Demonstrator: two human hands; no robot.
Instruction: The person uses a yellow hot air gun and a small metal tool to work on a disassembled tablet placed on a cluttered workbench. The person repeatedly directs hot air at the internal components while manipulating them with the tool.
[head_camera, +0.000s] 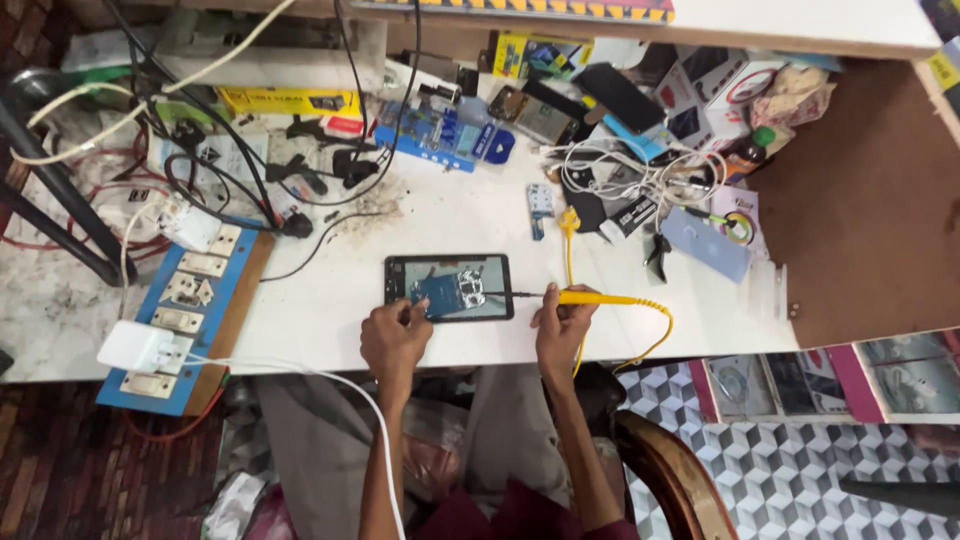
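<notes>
A phone (449, 287) lies flat near the front edge of the white worktable (330, 300), its back removed so the blue circuit board and metal parts show. My left hand (393, 335) rests at its lower left corner, fingers pinched on the edge. My right hand (562, 325) grips a yellow soldering iron (590, 298); its thin dark tip reaches left onto the right side of the phone's board. The iron's yellow coiled cord (655, 325) loops off the table edge to the right.
A blue power strip board (185, 300) with a white plug adapter (135, 347) sits at left. Tangled black and white cables, tool packs, phones and boxes crowd the back. Black cutters (657, 255) lie right of the phone. A wooden chair (670, 480) stands below.
</notes>
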